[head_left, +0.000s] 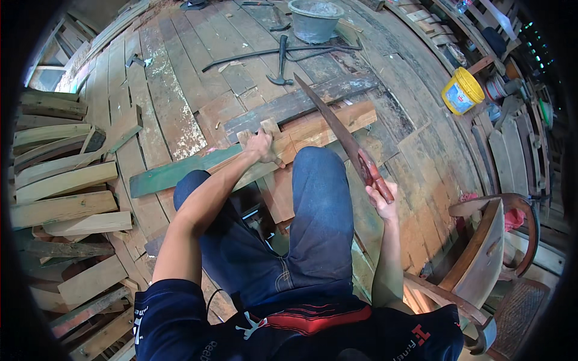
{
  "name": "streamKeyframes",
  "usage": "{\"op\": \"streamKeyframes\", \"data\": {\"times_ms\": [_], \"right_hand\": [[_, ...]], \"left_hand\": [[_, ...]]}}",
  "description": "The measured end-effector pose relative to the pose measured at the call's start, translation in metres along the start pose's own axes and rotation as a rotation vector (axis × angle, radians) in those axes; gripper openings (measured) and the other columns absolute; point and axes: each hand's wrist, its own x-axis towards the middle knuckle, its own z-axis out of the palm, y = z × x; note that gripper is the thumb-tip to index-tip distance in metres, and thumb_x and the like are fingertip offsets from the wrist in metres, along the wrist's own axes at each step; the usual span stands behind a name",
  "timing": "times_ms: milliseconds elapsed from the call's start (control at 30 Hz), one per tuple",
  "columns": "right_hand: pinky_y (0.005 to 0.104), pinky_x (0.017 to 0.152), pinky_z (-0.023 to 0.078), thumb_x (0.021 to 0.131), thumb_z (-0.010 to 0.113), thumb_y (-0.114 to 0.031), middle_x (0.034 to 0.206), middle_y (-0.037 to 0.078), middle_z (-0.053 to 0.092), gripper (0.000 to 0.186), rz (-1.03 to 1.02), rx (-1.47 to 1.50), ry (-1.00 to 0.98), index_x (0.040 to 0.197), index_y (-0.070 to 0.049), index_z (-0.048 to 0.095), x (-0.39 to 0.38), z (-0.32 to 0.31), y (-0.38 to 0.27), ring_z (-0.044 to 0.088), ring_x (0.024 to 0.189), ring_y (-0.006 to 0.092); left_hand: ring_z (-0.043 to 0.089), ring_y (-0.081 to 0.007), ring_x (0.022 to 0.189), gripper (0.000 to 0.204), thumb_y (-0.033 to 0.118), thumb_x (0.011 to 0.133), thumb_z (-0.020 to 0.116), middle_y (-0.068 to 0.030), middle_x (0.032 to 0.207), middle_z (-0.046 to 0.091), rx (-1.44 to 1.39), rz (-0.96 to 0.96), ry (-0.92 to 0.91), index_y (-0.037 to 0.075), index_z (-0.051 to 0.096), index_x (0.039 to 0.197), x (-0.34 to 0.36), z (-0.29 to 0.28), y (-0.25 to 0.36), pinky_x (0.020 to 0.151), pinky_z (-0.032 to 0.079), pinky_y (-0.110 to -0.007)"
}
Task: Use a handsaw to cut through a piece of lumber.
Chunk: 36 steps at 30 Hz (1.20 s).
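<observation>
My right hand [383, 203] is closed round the reddish-brown wooden handle of a handsaw [330, 117]. Its rusty blade slants up and to the left, crossing over a light-brown wooden plank [350, 118]. I cannot tell whether the teeth touch the wood. With its thumb over the near edge, my left hand [260, 148] grips this plank and presses down on it. A small pale wood piece [270, 126] shows at its fingertips. Beneath and beyond the plank lie a dark weathered board [325, 91] and a green-painted board [174, 174].
A hammer [281, 63] and long dark metal bars [241, 60] lie beyond the boards, near a grey bucket [315, 21]. Cut timber [66, 183] is stacked at left. On the right stand a yellow bucket [462, 91] and a wooden chair [481, 253]. The plank floor has gaps.
</observation>
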Motion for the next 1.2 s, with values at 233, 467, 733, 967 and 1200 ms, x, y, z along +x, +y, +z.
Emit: {"op": "streamKeyframes", "data": {"times_ms": [233,467,733,967,1200], "right_hand": [[0.0224,0.036,0.023,0.079,0.069,-0.005,0.051,-0.004,0.04,0.027,0.025,0.294,-0.013,0.065,-0.007,0.046,-0.007,-0.002,-0.016,0.034,0.038,0.0051],[0.0229,0.039,0.026,0.08,0.065,-0.004,0.053,-0.004,0.042,0.023,0.058,0.277,-0.032,0.066,-0.006,0.046,-0.009,0.009,-0.018,0.038,0.041,0.0047],[0.0229,0.04,0.026,0.081,0.064,-0.006,0.053,-0.003,0.042,0.02,0.073,0.376,-0.127,0.069,-0.005,0.048,-0.016,0.041,-0.031,0.037,0.043,0.0044],[0.0237,0.041,0.03,0.079,0.064,-0.01,0.053,-0.001,0.046,0.021,0.088,0.309,-0.147,0.065,-0.003,0.05,-0.019,0.071,-0.016,0.042,0.044,0.0062],[0.0233,0.04,0.029,0.08,0.063,-0.007,0.053,0.0,0.047,0.02,0.15,0.407,-0.139,0.066,-0.003,0.049,-0.026,0.08,-0.006,0.042,0.044,0.0055]], "left_hand": [[0.062,-0.0406,0.087,0.069,0.027,0.065,0.081,-0.0214,0.11,0.045,0.122,0.156,0.478,0.0,0.043,0.117,0.023,0.007,-0.04,0.072,0.055,-0.047],[0.055,-0.0416,0.1,0.079,0.029,0.063,0.082,-0.0213,0.114,0.042,0.019,0.184,0.449,0.001,0.039,0.124,0.02,0.005,-0.038,0.082,0.051,-0.049],[0.059,-0.0427,0.1,0.075,0.049,0.074,0.069,-0.0281,0.112,0.055,0.09,0.13,0.335,0.005,0.043,0.128,0.006,-0.007,-0.041,0.085,0.05,-0.05],[0.064,-0.0463,0.086,0.08,0.059,0.084,0.055,-0.0291,0.088,0.065,0.064,0.116,0.235,0.002,0.036,0.136,-0.006,-0.007,-0.048,0.078,0.051,-0.052],[0.064,-0.0441,0.088,0.07,0.051,0.086,0.057,-0.0274,0.092,0.065,0.044,0.121,0.237,0.001,0.041,0.132,-0.005,-0.001,-0.05,0.079,0.051,-0.049]]}}
